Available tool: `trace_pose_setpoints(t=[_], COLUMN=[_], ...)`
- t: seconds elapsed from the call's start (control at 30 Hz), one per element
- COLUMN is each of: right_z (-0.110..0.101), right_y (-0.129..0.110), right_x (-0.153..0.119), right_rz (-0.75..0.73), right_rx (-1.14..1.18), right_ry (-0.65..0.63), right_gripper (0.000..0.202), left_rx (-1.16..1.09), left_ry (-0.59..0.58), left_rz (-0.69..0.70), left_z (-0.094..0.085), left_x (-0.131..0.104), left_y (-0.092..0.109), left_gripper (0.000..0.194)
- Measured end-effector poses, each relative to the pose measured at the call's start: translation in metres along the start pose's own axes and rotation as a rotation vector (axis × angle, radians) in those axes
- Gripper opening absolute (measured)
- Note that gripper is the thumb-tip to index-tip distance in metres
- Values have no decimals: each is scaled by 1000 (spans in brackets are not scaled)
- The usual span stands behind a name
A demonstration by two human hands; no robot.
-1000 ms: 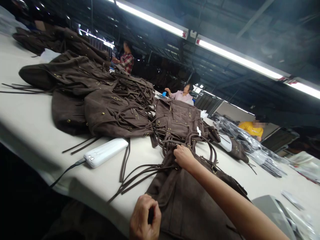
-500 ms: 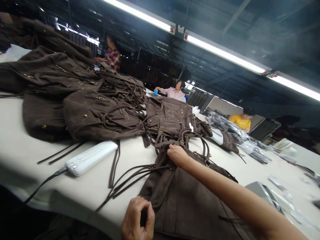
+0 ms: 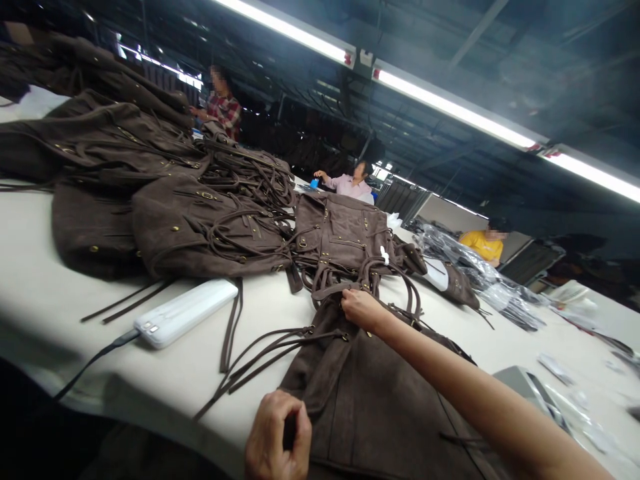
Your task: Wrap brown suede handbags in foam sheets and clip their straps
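A dark brown bag point(image 3: 395, 400) with straps and brass fittings lies on the pale table in front of me. My right hand point(image 3: 361, 309) reaches across it, its fingers closed on the bag's top edge near the strap rings. At the bottom centre, my left hand point(image 3: 279, 433) is curled with thumb and fingers together against the bag's near left edge; what it grips is hidden. Thin dark cords point(image 3: 270, 347) trail left from the bag over the table. Just beyond my right hand lies another brown bag point(image 3: 345, 230) with looped handles.
A white power bank point(image 3: 187, 313) with a black cable lies at left. Brown bags point(image 3: 200, 220) are piled behind it. Plastic-wrapped goods point(image 3: 480, 280) and a grey device point(image 3: 525, 390) are at right. Three people point(image 3: 483, 245) point(image 3: 350, 187) point(image 3: 225, 110) are farther back.
The view has shifted slightly. My right hand remains closed at the bag's top edge and my left hand keeps its curled pose; little else differs.
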State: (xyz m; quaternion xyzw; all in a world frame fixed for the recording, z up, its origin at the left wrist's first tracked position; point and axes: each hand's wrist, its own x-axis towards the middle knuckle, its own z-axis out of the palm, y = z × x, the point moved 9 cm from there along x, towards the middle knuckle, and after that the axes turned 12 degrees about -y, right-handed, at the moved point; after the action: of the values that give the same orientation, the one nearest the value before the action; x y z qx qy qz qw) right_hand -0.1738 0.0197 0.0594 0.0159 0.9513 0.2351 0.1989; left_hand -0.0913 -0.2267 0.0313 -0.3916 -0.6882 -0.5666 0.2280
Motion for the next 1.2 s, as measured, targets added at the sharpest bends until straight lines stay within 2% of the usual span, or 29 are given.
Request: trace_pose_setpoints(t=[0.53, 0.7, 0.87, 0.93, 0.97, 1.0, 1.13, 1.2], right_z=[2, -2, 1, 3, 4, 5, 5, 1], right_y=[7, 30, 63, 70, 71, 73, 77, 78], right_x=[5, 9, 13, 13, 13, 11, -6, -28], right_rz=[-27, 158, 441, 529, 556, 570, 529, 479], right_rx=[75, 224, 479, 584, 636, 692, 923, 1000], right_ry=[-51, 19, 108, 144, 160, 173, 188, 193], right_gripper=[24, 26, 29, 29, 28, 28, 35, 33], left_rx=[-10, -3, 51, 143, 205, 279, 566, 629], left_ry=[6, 3, -99, -179, -255, -358, -905, -1070], left_rz=[-8, 2, -48, -72, -89, -118, -307, -319], left_z=[0, -2, 1, 4, 8, 15, 48, 59], left_x=[-1, 1, 9, 19, 26, 33, 52, 58], left_y=[-2, 0, -2, -2, -2, -3, -14, -11], left_gripper=[19, 19, 9, 5, 8, 14, 35, 35])
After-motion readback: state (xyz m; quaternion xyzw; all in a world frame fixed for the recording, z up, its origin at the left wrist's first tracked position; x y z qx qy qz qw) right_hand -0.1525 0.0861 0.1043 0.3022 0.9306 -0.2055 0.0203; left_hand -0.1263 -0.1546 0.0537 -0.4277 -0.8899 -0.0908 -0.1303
